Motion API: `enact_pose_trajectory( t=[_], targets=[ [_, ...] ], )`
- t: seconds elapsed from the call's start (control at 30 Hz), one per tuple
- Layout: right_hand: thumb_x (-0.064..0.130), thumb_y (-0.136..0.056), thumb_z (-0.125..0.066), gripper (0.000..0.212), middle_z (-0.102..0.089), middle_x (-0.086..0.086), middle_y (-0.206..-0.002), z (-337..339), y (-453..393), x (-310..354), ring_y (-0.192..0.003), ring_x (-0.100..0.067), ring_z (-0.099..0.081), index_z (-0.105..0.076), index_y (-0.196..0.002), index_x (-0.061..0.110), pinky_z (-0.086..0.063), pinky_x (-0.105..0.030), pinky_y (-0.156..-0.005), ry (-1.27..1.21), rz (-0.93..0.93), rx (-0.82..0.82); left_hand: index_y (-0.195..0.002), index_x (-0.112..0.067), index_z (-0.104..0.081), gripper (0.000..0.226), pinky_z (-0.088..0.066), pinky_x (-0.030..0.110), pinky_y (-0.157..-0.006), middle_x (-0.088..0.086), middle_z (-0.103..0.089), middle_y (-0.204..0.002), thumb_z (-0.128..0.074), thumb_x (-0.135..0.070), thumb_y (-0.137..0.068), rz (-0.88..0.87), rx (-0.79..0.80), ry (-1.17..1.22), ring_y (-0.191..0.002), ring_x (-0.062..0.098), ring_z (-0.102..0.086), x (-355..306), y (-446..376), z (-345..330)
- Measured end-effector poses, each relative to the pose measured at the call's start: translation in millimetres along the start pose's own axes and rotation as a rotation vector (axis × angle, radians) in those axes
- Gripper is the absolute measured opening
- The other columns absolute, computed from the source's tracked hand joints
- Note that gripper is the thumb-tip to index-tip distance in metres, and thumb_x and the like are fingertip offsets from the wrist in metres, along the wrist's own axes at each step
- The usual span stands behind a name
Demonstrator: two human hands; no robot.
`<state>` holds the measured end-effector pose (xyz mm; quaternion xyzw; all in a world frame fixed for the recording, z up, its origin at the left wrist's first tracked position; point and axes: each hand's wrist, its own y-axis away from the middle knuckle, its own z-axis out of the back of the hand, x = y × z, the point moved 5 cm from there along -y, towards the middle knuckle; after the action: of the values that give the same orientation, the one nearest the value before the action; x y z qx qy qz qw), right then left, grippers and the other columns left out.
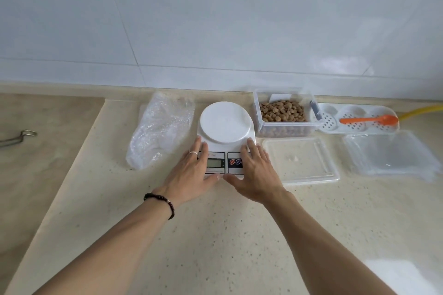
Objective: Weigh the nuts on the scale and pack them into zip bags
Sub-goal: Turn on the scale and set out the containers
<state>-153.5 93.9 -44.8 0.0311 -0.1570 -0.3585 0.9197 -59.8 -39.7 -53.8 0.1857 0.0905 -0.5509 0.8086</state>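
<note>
scale [225, 124]: white, on the counter [215, 234]
left hand [191, 172]: flat on its left front
right hand [256, 172]: flat on its right front
nuts [282, 110]: in a clear tub [257, 112], right of the scale

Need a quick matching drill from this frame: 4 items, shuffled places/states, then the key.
Items:
1. scale
2. orange spoon
3. nuts
4. clear lid

Places:
A. in the clear box
B. flat on the counter, in front of the nut box
C. between both hands
D. on the white perforated tray

Pairs: 1-C, 2-D, 3-A, 4-B
</note>
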Motion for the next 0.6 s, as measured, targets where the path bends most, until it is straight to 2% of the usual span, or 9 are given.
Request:
enact_pose_trajectory(
  t=[0.13,0.27,0.6],
  targets=[
    [0.062,-0.091,-0.047,0.093,0.008,-0.013,-0.163,-8.6,36.6,5.0,-0.15,-0.033,0.002,-0.005,-0.155,0.008,-0.003,-0.042,-0.122,0.001,0.023,0.039,-0.153,-0.009,0.001,0.092,-0.022,0.036,-0.118,0.013,0.015,-0.161,-0.046,-0.059,-0.092,0.018,0.011,-0.012,-0.148,0.029,-0.011,-4.0,38.0,-8.7],
    [0.062,-0.093,-0.044,0.093,0.014,-0.01,-0.162,-20.5,81.0,7.5,-0.15,-0.03,0.007,0.001,-0.155,0.01,-0.001,-0.04,-0.123,-0.023,0.052,0.06,-0.153,-0.01,0.001,0.092,-0.026,0.036,-0.116,0.012,0.016,-0.161,-0.043,-0.062,-0.092,0.041,-0.004,-0.016,-0.147,0.027,-0.014,-18.6,85.9,-23.4],
    [0.065,-0.091,-0.043,0.093,0.01,-0.005,-0.163,-38.9,191.5,-13.4,-0.151,-0.028,0.004,-0.002,-0.156,0.013,-0.004,-0.037,-0.121,-0.048,0.083,0.033,-0.154,-0.015,-0.003,0.089,-0.031,0.033,-0.11,0.003,0.014,-0.162,-0.051,-0.057,-0.091,0.014,-0.031,0.032,-0.145,0.022,-0.021,-65.1,180.4,-63.6]
  ],
)
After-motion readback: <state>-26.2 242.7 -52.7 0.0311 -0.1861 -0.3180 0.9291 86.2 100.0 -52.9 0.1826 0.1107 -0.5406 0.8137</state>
